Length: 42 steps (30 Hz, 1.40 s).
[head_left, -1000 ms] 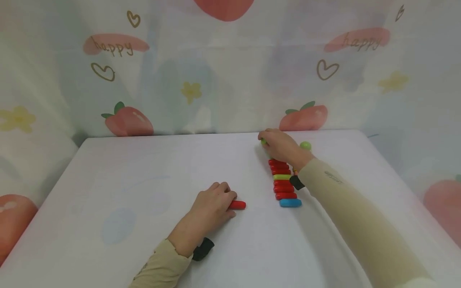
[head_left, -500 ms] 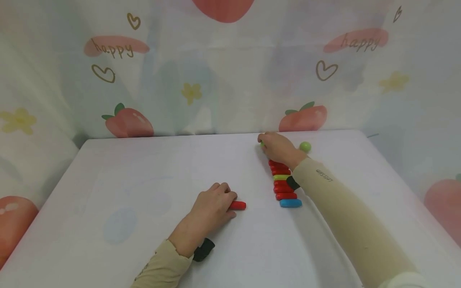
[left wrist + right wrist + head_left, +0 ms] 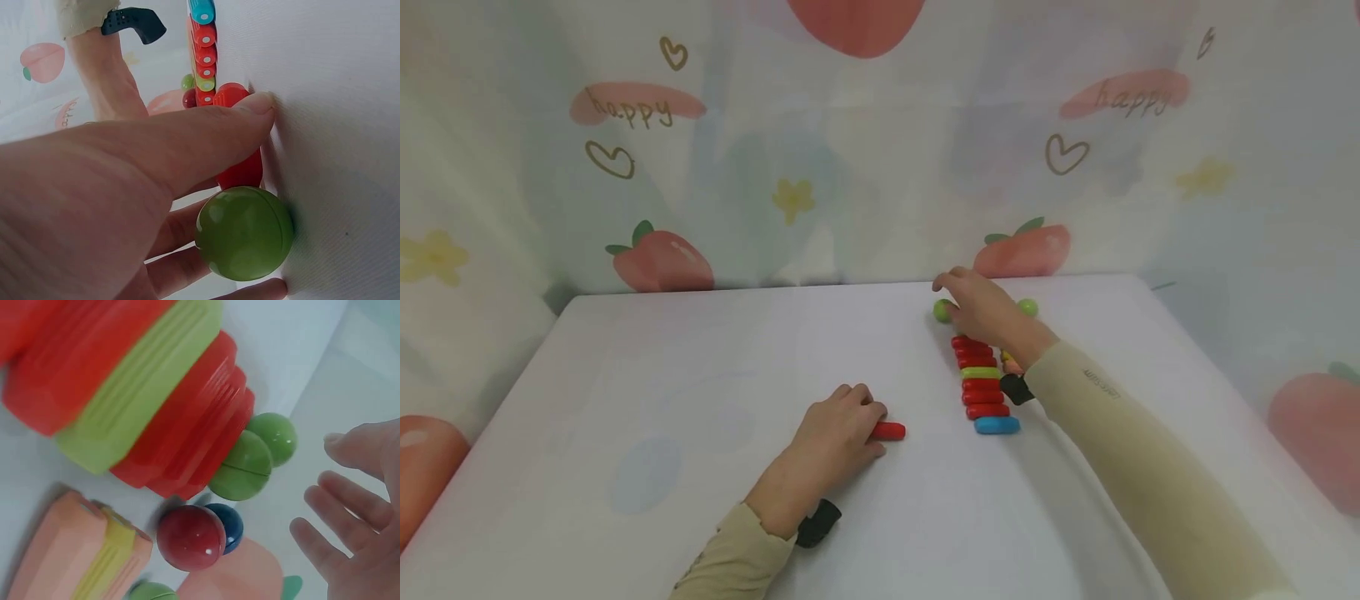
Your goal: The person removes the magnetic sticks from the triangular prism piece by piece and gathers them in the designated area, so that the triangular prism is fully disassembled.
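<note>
My left hand (image 3: 835, 433) holds a short red ribbed stick (image 3: 889, 431) low on the white table, its thumb lying across it in the left wrist view. Under that palm sits a green ball (image 3: 244, 234), hidden in the head view. My right hand (image 3: 988, 312) is at the far end of a row of sticks, fingers spread and apart from anything in the right wrist view. Beside its thumb lies a green ball (image 3: 943, 311). The row has several red sticks (image 3: 985, 397), a yellow-green stick (image 3: 981, 372) and a blue stick (image 3: 997, 425) at the near end.
Right of the row, partly behind the right wrist, lie orange sticks (image 3: 59, 544) and a yellow stick (image 3: 106, 553). A red ball (image 3: 190, 537), a blue ball (image 3: 231, 526) and another green ball (image 3: 1027, 308) stand near the far end. A printed curtain (image 3: 865, 167) hangs behind the table.
The right hand has loosened its fingers from the green ball and lifted slightly; the ball now shows beside its thumb at the row's far end. The left hand keeps its place.
</note>
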Motion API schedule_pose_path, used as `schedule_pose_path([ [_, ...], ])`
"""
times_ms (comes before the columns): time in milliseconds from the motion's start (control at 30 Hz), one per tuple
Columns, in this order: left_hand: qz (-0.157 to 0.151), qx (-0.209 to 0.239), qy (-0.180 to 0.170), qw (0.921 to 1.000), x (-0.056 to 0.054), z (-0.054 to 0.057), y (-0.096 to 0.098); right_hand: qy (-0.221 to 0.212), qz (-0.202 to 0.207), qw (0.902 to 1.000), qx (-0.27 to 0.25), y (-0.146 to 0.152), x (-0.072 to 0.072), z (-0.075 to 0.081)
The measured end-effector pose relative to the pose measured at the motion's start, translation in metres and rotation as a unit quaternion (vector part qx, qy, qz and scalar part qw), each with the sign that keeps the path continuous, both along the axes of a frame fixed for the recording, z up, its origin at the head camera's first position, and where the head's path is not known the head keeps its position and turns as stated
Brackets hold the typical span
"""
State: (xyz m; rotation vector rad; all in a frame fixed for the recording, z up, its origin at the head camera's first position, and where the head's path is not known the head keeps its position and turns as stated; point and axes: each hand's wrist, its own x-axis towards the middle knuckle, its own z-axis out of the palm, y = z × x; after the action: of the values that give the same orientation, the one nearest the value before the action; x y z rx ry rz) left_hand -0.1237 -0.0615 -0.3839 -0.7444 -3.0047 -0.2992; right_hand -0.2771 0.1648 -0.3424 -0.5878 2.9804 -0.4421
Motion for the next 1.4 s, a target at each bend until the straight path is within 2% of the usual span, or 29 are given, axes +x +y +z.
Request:
schedule_pose_path([
  [267,0.007,-0.009,-0.019,0.9997,-0.001,-0.002,0.0,0.017,0.017,0.9995,-0.019,0.0,0.016,-0.004],
  [567,0.007,-0.02,-0.026,0.9994,-0.002,-0.003,0.0,0.017,0.01,0.9988,-0.045,0.003,0.031,-0.008],
  [900,0.012,-0.017,-0.03,0.9993,-0.004,-0.002,0.001,0.064,0.055,0.9912,-0.102,0.0,0.065,-0.024],
  [1133,0.01,-0.019,-0.028,0.9994,-0.004,-0.001,0.002,0.069,0.051,0.9851,-0.149,-0.002,0.089,-0.032],
  [1400,0.008,-0.013,-0.025,0.9996,-0.004,0.002,0.001,0.079,0.057,0.9835,-0.152,-0.008,0.107,-0.033],
])
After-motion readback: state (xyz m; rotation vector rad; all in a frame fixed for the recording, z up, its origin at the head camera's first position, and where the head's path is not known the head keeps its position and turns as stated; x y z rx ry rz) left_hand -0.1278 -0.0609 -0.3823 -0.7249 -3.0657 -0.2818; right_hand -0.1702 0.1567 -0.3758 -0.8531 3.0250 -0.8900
